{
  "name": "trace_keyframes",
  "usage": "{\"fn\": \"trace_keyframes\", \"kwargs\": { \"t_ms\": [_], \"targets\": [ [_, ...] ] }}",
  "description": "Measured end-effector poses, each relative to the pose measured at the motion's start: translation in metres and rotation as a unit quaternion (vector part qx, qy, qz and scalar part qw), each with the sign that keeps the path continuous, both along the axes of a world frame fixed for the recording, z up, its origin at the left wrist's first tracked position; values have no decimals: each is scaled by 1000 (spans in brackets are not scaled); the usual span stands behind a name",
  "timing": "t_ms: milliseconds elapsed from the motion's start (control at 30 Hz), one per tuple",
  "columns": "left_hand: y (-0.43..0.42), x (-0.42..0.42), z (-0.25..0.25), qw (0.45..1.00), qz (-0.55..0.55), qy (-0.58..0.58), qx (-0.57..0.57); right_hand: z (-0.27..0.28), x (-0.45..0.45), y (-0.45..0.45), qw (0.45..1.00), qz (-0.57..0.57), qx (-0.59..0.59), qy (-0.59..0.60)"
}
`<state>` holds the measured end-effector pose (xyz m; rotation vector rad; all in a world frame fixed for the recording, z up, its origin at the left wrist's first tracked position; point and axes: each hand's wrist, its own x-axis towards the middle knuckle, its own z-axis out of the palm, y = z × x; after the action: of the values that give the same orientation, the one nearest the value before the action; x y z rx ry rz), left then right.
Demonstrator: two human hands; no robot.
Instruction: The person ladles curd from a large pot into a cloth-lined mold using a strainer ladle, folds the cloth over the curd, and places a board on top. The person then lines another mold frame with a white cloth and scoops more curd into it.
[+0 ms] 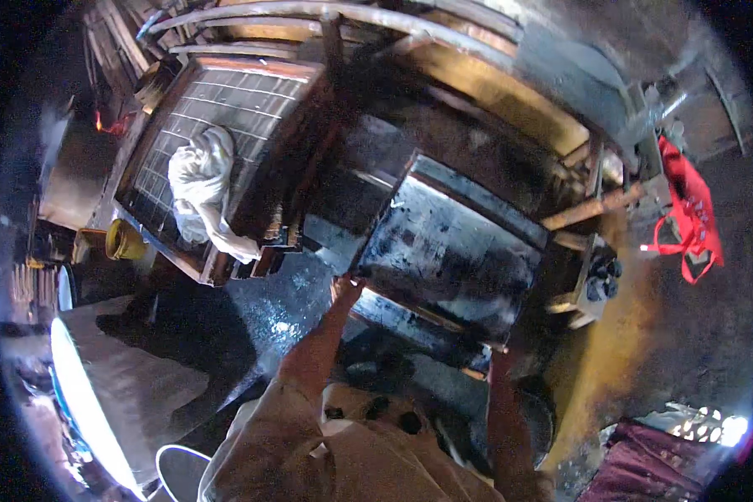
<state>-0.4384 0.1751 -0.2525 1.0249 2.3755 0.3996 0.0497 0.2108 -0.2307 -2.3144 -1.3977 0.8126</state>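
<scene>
A large dark rectangular tray or box with a worn, blue-white stained surface lies tilted in front of my body. My left hand is closed on its near left corner. At its near right corner is my right hand, in shadow, with its fingers hard to make out; it touches the edge there. A lighter strip runs along the near side of the box, between the two hands.
To the left stands a wooden frame with a wire grid, a white cloth on it. A yellow container is beside it. On the right are a red bag, a small wooden stool and a wooden bar. Maroon fabric lies lower right.
</scene>
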Motion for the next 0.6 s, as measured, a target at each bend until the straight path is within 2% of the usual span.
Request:
{"fn": "trace_keyframes", "kwargs": {
  "t_ms": [67, 133, 167, 200, 233, 267, 300, 333, 367, 400, 433, 467, 500, 533, 567, 600],
  "targets": [
    [-7, 10, 8, 999, 49, 3, 9, 16, -37, -5, 996, 40, 76, -25],
    [-16, 16, 20, 993, 101, -18, 56, 28, -90, -7, 987, 113, 112, 12],
    [-22, 12, 54, 991, 91, -92, 42, 31, -123, -7, 979, 157, 124, 33],
    [-27, 1, 75, 983, 65, -168, -21, 36, -160, -7, 969, 207, 128, 51],
    [-38, -5, -34, 962, 55, -262, 43, 45, -203, -4, 954, 264, 130, 63],
    [-44, -16, -128, 967, -84, -158, 183, 56, -248, -1, 933, 324, 136, 72],
    [-55, -12, -76, 976, -62, -150, 143, 63, -297, 1, 913, 373, 137, 92],
    [-70, -15, -47, 980, -83, -136, 124, 54, -342, -6, 832, 252, 119, 480],
    [-92, -25, -35, 980, -120, -111, 110, 161, -407, -27, 913, 348, 28, 210],
    [-119, -34, -23, 978, -181, -68, 79, 162, -446, -39, 831, 311, 18, 461],
    [-155, -48, -9, 952, -303, 41, 8, 161, -487, -46, 825, 356, 42, 437],
    [-193, -63, 6, 906, -400, 127, -49, 213, -524, -65, 824, 304, -45, 477],
    [-234, -80, 14, 892, -422, 138, -88, 231, -557, -77, 807, 271, -49, 523],
    [-272, -102, -2, 968, -188, -165, 3, 243, -585, -82, 796, 244, -56, 551],
    [-326, -119, -23, 979, -151, -49, 126, 243, -610, -81, 803, 281, 12, 525],
    [-369, -126, -28, 968, 120, -154, 155, 225, -633, -78, 806, 316, 80, 494]
  ]
}}
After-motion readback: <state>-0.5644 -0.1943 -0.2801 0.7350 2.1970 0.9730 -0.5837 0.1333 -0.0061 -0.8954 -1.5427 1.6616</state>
